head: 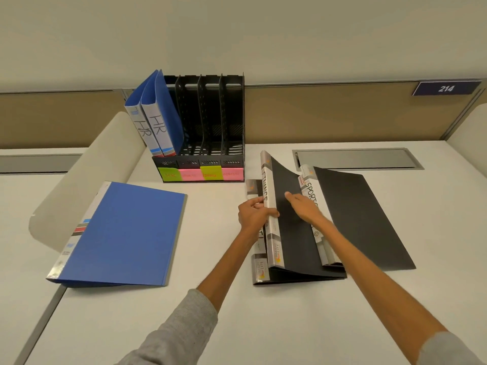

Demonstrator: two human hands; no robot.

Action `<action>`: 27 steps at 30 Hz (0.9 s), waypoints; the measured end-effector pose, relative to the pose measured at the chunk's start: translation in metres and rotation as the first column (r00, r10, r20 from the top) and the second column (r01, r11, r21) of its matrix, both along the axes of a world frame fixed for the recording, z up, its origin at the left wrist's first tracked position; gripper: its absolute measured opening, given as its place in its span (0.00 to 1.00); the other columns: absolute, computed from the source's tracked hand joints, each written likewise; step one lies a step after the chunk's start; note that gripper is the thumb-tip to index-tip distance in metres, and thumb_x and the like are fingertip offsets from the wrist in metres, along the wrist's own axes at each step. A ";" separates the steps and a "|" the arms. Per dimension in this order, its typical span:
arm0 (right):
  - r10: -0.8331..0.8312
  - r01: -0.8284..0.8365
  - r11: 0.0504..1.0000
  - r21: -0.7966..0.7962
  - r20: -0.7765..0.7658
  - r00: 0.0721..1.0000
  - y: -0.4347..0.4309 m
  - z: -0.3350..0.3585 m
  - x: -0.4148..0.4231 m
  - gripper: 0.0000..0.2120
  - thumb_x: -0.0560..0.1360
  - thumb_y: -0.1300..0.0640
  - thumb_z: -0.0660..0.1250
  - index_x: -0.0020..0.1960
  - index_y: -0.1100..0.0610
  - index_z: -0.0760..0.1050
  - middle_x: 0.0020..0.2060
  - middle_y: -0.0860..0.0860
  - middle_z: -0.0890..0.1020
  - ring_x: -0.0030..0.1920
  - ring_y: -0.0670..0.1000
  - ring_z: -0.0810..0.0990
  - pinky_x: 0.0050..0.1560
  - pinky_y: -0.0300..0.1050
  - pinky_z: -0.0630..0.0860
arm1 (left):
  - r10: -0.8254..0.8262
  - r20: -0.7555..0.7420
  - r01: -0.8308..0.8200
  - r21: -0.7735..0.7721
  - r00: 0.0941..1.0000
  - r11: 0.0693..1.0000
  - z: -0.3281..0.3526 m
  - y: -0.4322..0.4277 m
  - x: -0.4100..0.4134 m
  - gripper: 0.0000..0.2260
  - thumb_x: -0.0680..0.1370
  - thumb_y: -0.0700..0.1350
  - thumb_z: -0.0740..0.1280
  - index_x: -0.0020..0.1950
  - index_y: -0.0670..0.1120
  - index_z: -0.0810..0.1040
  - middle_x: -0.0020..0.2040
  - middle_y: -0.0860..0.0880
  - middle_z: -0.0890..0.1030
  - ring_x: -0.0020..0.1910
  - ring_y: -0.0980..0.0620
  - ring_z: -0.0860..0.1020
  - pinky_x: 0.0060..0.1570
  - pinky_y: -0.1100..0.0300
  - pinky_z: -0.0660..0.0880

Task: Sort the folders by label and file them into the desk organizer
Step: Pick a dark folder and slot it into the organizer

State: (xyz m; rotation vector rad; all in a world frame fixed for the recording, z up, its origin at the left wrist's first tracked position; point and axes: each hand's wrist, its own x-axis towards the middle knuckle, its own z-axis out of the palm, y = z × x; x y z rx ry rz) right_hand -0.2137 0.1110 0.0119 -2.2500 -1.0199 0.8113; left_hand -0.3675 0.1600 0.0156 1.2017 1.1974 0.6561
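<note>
A black desk organizer (210, 119) with coloured slot labels stands at the back of the desk. Two blue folders marked HR (155, 119) lean in its leftmost slot. Another blue folder (126, 233) lies flat at the left. At the right, a black folder marked FINANCE (287, 227) rests tilted on a pile of black folders. My left hand (254, 213) grips its white spine. My right hand (303, 206) lies flat on its cover, fingers together. A black folder marked SPORTS (358, 217) lies beside it, partly under my right arm.
A grey cable hatch (355, 159) is set into the desk behind the black folders. A tan partition with a sign reading 214 (445, 88) runs along the back. A curved cream divider (87, 180) stands at the left.
</note>
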 end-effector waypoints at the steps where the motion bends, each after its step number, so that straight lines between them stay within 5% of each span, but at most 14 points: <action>1: 0.008 -0.009 1.000 -0.016 -0.048 0.999 0.009 0.011 0.003 0.29 0.81 0.37 0.50 0.68 0.57 0.73 0.63 0.56 0.78 0.61 0.57 0.77 0.65 0.55 0.72 | 0.038 0.024 -0.038 -0.014 0.999 0.999 0.006 0.002 -0.001 0.23 0.59 0.39 0.79 0.53 0.47 0.82 0.50 0.49 0.84 0.46 0.49 0.83 0.44 0.54 0.83; 4: 0.025 -0.032 0.999 -0.036 -0.192 0.981 0.033 0.042 0.003 0.32 0.80 0.35 0.50 0.69 0.57 0.72 0.64 0.54 0.77 0.60 0.55 0.77 0.57 0.53 0.72 | 0.112 0.107 -0.111 -0.011 0.988 0.994 0.029 0.011 -0.005 0.20 0.55 0.40 0.76 0.46 0.49 0.86 0.44 0.54 0.85 0.44 0.49 0.83 0.39 0.55 0.83; 8: 0.078 -0.079 0.997 0.011 0.027 0.997 0.061 0.084 -0.004 0.37 0.77 0.30 0.48 0.59 0.61 0.76 0.49 0.59 0.81 0.42 0.52 0.77 0.40 0.46 0.72 | 0.089 0.159 -0.109 0.126 0.983 0.986 0.066 0.025 -0.015 0.21 0.58 0.41 0.77 0.51 0.47 0.85 0.44 0.54 0.85 0.41 0.51 0.83 0.34 0.60 0.81; 15: 0.031 0.010 0.954 0.298 -0.131 0.991 0.099 0.181 -0.023 0.36 0.76 0.28 0.49 0.71 0.53 0.65 0.66 0.57 0.75 0.61 0.60 0.76 0.56 0.65 0.77 | -0.031 0.222 -0.052 0.359 0.975 0.932 0.111 0.045 -0.045 0.19 0.62 0.38 0.77 0.53 0.47 0.83 0.39 0.52 0.84 0.39 0.54 0.84 0.36 0.60 0.81; 20: 0.076 -0.027 0.895 0.446 -0.092 0.993 0.119 0.253 -0.039 0.32 0.77 0.33 0.58 0.75 0.41 0.52 0.74 0.58 0.62 0.61 0.66 0.75 0.39 0.62 0.83 | -0.036 0.203 -0.074 0.510 0.979 0.857 0.124 0.054 -0.066 0.20 0.64 0.38 0.77 0.55 0.48 0.82 0.42 0.59 0.82 0.40 0.66 0.81 0.35 0.69 0.78; 24: 0.075 -0.080 0.866 0.493 0.029 0.997 0.139 0.284 -0.063 0.28 0.75 0.50 0.69 0.72 0.47 0.62 0.64 0.59 0.73 0.48 0.62 0.83 0.36 0.58 0.83 | -0.009 0.242 -0.144 0.608 0.970 0.781 0.131 0.061 -0.082 0.21 0.65 0.38 0.77 0.57 0.47 0.81 0.44 0.59 0.82 0.43 0.62 0.82 0.41 0.64 0.81; 27: 0.036 -0.093 0.818 0.568 0.111 0.993 0.155 0.300 -0.090 0.16 0.72 0.56 0.69 0.59 0.55 0.76 0.50 0.55 0.81 0.44 0.57 0.85 0.36 0.54 0.84 | 0.025 0.293 -0.221 0.660 0.956 0.719 0.135 0.065 -0.093 0.22 0.65 0.38 0.78 0.57 0.49 0.80 0.48 0.56 0.83 0.45 0.60 0.82 0.43 0.65 0.81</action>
